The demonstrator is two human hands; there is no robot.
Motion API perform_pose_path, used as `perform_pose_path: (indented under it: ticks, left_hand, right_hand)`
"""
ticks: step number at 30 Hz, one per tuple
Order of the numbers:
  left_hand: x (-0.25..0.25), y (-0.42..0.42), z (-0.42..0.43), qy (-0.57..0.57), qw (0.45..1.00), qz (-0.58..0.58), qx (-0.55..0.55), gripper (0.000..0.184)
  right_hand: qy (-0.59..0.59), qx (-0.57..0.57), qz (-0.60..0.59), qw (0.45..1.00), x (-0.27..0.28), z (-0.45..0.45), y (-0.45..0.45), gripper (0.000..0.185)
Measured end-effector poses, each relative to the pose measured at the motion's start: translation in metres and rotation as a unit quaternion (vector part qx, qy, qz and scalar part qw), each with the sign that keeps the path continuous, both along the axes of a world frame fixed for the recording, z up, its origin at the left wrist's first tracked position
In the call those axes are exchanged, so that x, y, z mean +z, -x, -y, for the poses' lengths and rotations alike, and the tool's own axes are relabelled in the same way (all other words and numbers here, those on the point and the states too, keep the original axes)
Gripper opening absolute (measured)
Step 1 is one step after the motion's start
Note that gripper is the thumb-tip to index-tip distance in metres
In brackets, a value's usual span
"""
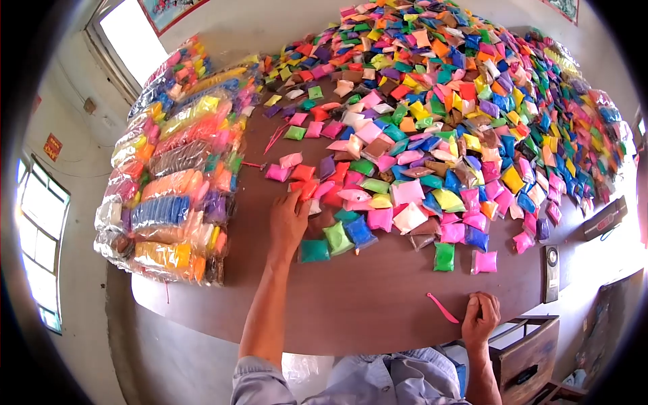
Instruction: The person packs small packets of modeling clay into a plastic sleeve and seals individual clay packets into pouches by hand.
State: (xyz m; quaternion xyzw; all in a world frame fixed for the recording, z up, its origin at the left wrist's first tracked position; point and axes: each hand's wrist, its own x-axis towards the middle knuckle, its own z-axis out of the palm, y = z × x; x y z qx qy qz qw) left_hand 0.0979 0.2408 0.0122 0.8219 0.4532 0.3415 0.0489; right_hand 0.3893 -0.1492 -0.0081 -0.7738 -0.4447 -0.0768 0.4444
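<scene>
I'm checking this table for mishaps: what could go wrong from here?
The high heap of packets might slide down toward the left hand. The pink stick lies near the front edge of the table, so the right hand, just beside it, could knock it off.

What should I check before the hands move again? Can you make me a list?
1. Left hand at a red packet: ok.
2. Left hand gripping it firmly: cannot tell; the fingertips are hard to see.
3. Right hand empty: cannot tell; its fingers are curled.
4. Pink stick lying on the table: ok, beside the right hand.
5. Packet heap neat: not ok; it's jumbled.
</scene>
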Motion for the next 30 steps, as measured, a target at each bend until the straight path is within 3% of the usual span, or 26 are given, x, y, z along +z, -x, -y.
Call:
perform_pose_path:
  ticks: [7,9,11,13,16,20,24,26,28,29,30]
  left_hand:
    - [0.032,-0.007,0.064,-0.088,0.993,0.083,0.008,0.019]
    - [0.037,-0.009,0.103,0.165,0.962,0.216,0.001,0.029]
    - [0.031,-0.017,0.138,0.164,0.956,0.243,-0.016,0.035]
    - [0.029,-0.021,0.179,0.248,0.943,0.222,0.011,0.032]
    - [-0.004,-0.027,0.227,0.19,0.973,0.128,-0.018,0.026]
    - [-0.013,-0.033,0.26,0.109,0.984,0.098,-0.103,0.021]
    - [-0.015,-0.031,0.275,0.189,0.962,0.185,-0.071,0.017]
    - [-0.008,-0.028,0.282,0.309,0.917,0.245,-0.064,0.02]
    - [0.003,-0.031,0.292,0.345,0.907,0.233,-0.058,0.025]
    - [0.005,-0.039,0.299,0.379,0.866,0.318,-0.077,0.03]
    - [0.007,-0.046,0.304,0.409,0.815,0.399,-0.094,0.038]
  right_hand:
    - [-0.008,0.008,0.0,1.0,0.004,0.0,-0.001,0.004]
    - [-0.018,0.012,0.003,1.0,0.003,0.001,-0.001,0.004]
    - [-0.022,0.01,0.011,1.0,0.0,0.0,-0.001,0.003]
    - [-0.036,-0.001,0.028,0.999,-0.003,0.001,-0.001,0.003]
    - [-0.049,0.006,0.041,0.998,0.0,0.001,-0.003,0.005]
    - [-0.054,0.004,0.041,0.998,-0.001,0.001,-0.006,0.005]
    - [-0.079,0.024,0.052,0.995,0.016,0.004,0.002,0.007]
    - [-0.087,0.03,0.049,0.994,0.035,0.003,0.021,0.009]
    - [-0.091,0.101,-0.147,0.98,0.049,-0.005,0.048,0.012]
    - [-0.094,0.099,-0.147,0.98,0.047,-0.01,0.06,0.012]
    - [-0.067,0.143,-0.342,0.926,0.043,-0.014,0.073,0.016]
